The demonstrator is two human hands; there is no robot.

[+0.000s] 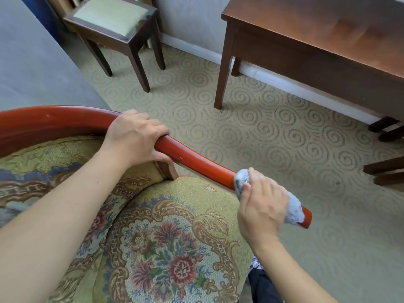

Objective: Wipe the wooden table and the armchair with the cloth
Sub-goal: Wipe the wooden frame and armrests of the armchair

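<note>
The armchair fills the lower left, with a floral woven seat (166, 254) and a glossy red-brown wooden arm rail (196, 159) curving from the back to the front. My left hand (137, 138) grips the rail where it bends. My right hand (262, 208) holds a light blue cloth (294, 209) wrapped around the rail near its front end. The wooden table (317, 33) stands against the wall at the upper right.
A dark wooden stool (113, 16) with a pale cushion stands at the top left. Dark furniture legs (387, 130) jut in at the right edge. Swirl-patterned carpet (240, 119) covers the floor between them. A grey surface (32, 62) lies at the left.
</note>
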